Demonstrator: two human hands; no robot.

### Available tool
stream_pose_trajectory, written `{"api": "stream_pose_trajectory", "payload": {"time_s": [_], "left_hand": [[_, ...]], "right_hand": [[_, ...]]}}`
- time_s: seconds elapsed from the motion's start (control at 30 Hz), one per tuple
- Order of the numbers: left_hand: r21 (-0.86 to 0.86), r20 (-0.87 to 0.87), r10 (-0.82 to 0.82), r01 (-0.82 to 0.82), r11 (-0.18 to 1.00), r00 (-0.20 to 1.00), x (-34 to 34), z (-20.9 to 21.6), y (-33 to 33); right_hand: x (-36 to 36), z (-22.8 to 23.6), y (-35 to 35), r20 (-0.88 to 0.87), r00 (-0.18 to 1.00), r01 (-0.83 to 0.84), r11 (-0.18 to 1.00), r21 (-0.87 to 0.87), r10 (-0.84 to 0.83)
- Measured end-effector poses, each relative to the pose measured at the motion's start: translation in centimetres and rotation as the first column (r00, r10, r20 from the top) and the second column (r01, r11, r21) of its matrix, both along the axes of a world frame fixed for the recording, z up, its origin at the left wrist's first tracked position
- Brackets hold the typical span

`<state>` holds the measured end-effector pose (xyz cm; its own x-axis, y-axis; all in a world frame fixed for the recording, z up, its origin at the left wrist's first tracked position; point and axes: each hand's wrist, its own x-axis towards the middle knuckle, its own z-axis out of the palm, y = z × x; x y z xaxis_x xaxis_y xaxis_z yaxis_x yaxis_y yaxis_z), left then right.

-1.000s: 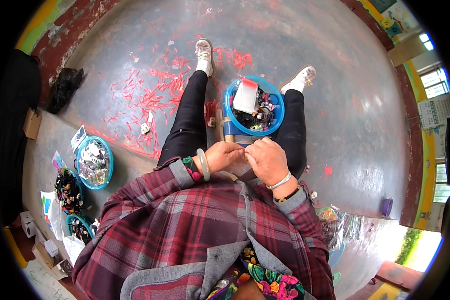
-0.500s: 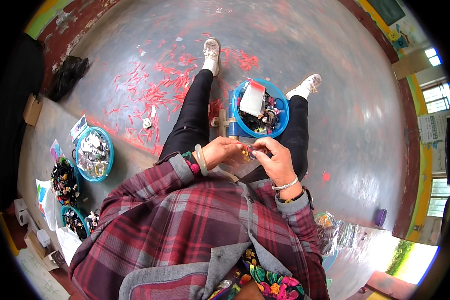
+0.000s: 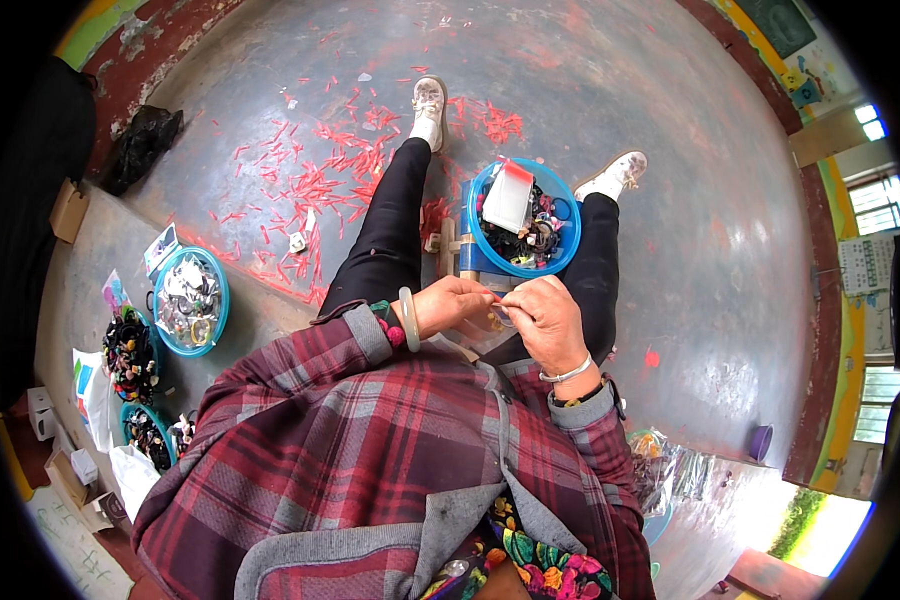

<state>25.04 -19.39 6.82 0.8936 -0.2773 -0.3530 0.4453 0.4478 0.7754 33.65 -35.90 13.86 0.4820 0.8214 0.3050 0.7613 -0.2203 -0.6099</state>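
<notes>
Hands sit close together above the lap, the left hand (image 3: 450, 303) and the right hand (image 3: 550, 322) each pinched at the fingertips on what looks like a small clear packet (image 3: 501, 316) with a red edge; thumbs and knuckles cover most of it, so its contents cannot be made out. Just beyond them, between the black-trousered legs (image 3: 382, 230), a blue basin (image 3: 526, 271) is heaped with small dark and coloured goods (image 3: 532, 242), too tangled to tell apart, and a pale box (image 3: 508, 202) with a red end lies on top, hiding some. Under the basin, a blue carton (image 3: 472, 259) shows only in part. Red slips (image 3: 345, 157) litter the floor (image 3: 700, 270) ahead, around the left shoe (image 3: 429, 97). Off to the left, a second blue basin (image 3: 225, 325) holds clear packages (image 3: 188, 297), merging into one heap; beside it, another pile of dark goods (image 3: 128, 362) mostly covers its container. To the right, clear bags (image 3: 654, 478) are partly hidden by the right sleeve (image 3: 592, 430), and a purple tub (image 3: 760, 442) stands farther out
</notes>
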Motion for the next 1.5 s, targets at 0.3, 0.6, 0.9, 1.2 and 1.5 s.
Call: {"api": "stream_pose_trajectory", "payload": {"time_s": [0.3,0.6,0.9,1.2,1.5], "left_hand": [[-0.037,0.012,-0.021,0.022,0.999,1.0,0.6,0.6,-0.4],[-0.073,-0.064,0.133,-0.137,0.988,0.989,1.5,0.0,0.0],[-0.13,0.094,0.245,-0.232,0.964,0.965,1.8,1.8,-0.1],[-0.054,0.181,0.195,-0.188,0.981,0.964,1.3,1.5,-1.0],[-0.049,0.163,0.254,-0.25,0.967,0.953,0.9,1.4,-1.5]], "right_hand": [[0.9,0.1,0.0,0.074,0.993,-0.083,0.992,-0.091,0.09],[2.5,-1.2,-1.0,-0.241,0.97,-0.044,0.999,-0.023,0.037],[1.5,-0.1,-1.1,-0.061,0.983,0.174,0.983,0.059,-0.171],[0.3,-0.3,0.1,0.073,0.988,0.142,0.99,-0.026,-0.139],[-0.3,-1.9,0.2,0.074,0.993,0.103,0.992,-0.08,-0.097]]}}
